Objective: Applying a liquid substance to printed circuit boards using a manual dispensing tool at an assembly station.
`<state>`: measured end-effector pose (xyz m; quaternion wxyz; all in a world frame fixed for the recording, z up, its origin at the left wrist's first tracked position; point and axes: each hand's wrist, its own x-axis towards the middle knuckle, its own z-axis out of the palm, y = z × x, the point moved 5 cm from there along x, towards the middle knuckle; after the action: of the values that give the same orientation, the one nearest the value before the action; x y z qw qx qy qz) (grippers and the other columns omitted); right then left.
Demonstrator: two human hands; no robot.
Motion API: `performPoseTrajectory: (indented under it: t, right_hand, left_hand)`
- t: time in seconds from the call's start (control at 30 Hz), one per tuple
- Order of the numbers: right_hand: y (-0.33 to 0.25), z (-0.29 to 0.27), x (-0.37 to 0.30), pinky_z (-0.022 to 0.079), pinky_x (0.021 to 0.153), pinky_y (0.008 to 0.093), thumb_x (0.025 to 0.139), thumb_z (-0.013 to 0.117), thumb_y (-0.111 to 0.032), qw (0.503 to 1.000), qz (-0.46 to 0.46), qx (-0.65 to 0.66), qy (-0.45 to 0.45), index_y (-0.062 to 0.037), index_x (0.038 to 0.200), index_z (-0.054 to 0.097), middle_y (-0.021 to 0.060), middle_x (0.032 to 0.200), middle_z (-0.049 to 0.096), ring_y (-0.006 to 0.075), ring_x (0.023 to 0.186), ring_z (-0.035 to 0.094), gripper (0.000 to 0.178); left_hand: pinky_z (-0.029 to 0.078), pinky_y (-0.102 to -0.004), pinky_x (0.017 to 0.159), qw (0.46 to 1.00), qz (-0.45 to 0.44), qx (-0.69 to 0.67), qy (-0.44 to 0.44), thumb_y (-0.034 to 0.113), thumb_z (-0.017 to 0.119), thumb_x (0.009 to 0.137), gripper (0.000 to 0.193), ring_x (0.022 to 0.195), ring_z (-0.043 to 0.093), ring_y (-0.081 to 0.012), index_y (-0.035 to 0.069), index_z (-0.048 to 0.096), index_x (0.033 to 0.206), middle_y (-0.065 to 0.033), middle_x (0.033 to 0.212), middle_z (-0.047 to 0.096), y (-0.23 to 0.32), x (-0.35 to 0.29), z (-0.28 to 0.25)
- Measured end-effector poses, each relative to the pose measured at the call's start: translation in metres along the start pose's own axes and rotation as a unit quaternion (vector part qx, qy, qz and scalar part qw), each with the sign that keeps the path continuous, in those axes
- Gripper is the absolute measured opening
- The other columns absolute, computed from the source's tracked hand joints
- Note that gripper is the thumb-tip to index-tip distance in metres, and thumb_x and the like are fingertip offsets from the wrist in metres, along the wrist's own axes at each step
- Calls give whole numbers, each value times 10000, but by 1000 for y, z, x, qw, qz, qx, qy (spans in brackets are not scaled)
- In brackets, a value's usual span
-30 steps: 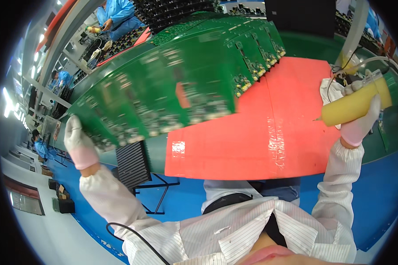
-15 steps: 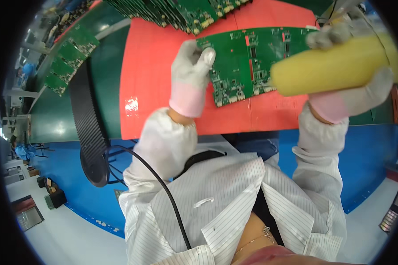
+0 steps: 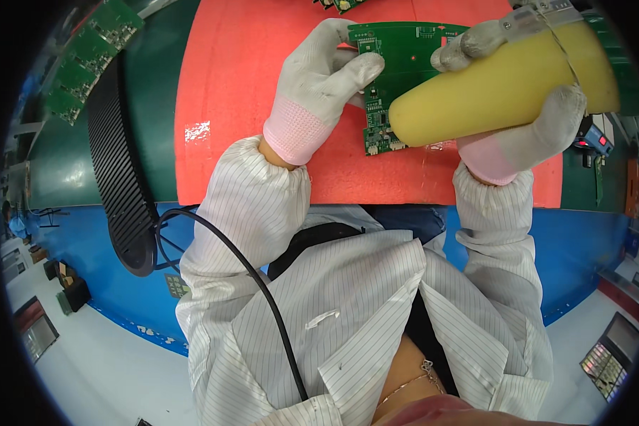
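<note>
My left hand (image 3: 323, 74), in a white glove with a pink cuff, pinches the left edge of a green circuit board (image 3: 405, 60) between thumb and fingers. The board has small white connectors along its near edge and is above a red mat (image 3: 234, 106). My right hand (image 3: 525, 138), gloved alike, is wrapped round a thick yellow roll (image 3: 504, 92) with a rounded end, perhaps foam. Its fingers show on the far side and its thumb on the near side. The roll covers much of the board's right part, so what lies beneath is hidden.
A black ribbed strip (image 3: 121, 156) crosses the green table (image 3: 160, 92) at left, beside another green circuit board (image 3: 92, 60). A small blue and black device (image 3: 595, 138) sits right of my right hand. Part of a board stack (image 3: 341, 3) shows at the top edge.
The yellow roll has moved left over the board, covering more of it. My left hand and the board's left edge have shifted right across the mat. The view has shifted, and the stack is mostly cut off.
</note>
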<state>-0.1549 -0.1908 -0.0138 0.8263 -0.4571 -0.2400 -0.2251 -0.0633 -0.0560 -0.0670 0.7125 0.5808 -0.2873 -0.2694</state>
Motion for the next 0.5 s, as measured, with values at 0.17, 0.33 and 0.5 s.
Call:
performPoseTrajectory:
  t: [0.17, 0.33, 0.5]
  right_hand:
    - [1, -5, 0, 382, 801, 422, 831, 485, -453, 1000, 20, -9, -16, -60, 1197, 415, 165, 1031, 506, 268, 871, 501, 542]
    - [-2, -6, -1, 375, 820, 419, 832, 474, -463, 999, 13, -17, -31, -61, 1200, 414, 164, 1039, 503, 274, 889, 504, 548]
    - [-2, -7, -2, 376, 816, 417, 832, 457, -466, 999, 14, -25, -16, -60, 1197, 415, 161, 1035, 502, 267, 883, 504, 547]
  left_hand:
    - [503, -254, 607, 1000, 16, 5, 12, 223, 591, 834, 378, 730, 599, -144, -22, 447, 1083, -139, 865, 613, 0, 0, 1]
    - [506, -251, 617, 1000, 9, 12, 10, 211, 611, 827, 458, 771, 611, -163, -44, 424, 1158, -140, 914, 608, 1, 0, 1]
    - [504, -245, 615, 999, 14, 28, 10, 216, 613, 826, 466, 769, 610, -161, -44, 422, 1162, -138, 910, 610, 0, 1, 0]
